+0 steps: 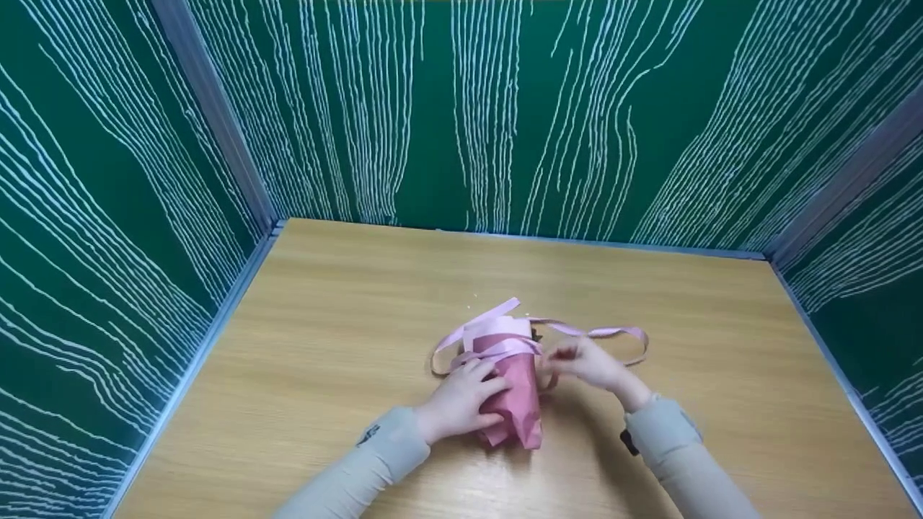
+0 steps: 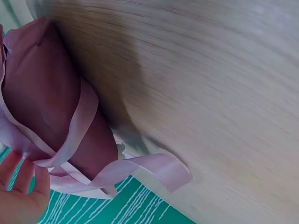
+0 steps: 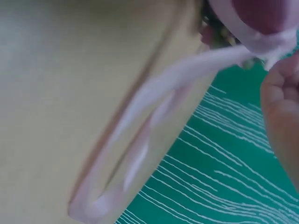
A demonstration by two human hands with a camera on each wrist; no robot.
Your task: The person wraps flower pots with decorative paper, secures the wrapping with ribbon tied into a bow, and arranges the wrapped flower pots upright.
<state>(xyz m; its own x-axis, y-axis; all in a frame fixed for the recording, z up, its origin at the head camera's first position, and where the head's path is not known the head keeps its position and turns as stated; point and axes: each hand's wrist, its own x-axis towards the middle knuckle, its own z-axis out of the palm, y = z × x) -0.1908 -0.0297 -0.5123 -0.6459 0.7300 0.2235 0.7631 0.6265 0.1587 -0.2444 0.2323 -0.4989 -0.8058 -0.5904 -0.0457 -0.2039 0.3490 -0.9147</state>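
Your left hand (image 1: 465,400) lies spread, not closed, over the pink paper-wrapped bundle (image 1: 518,389), likely to stop it rolling; your right hand (image 1: 588,364), just beside it, looks to pinch the pink satin ribbon (image 1: 508,349), probably to keep that strand in check. Ribbon loop lies slack beyond your right grip. Wood-grain tabletop (image 1: 346,288) under both hands, white-streaked green walls (image 1: 436,108) past them

wooden table (image 1: 324,324), white-lined green walls (image 1: 435,130)
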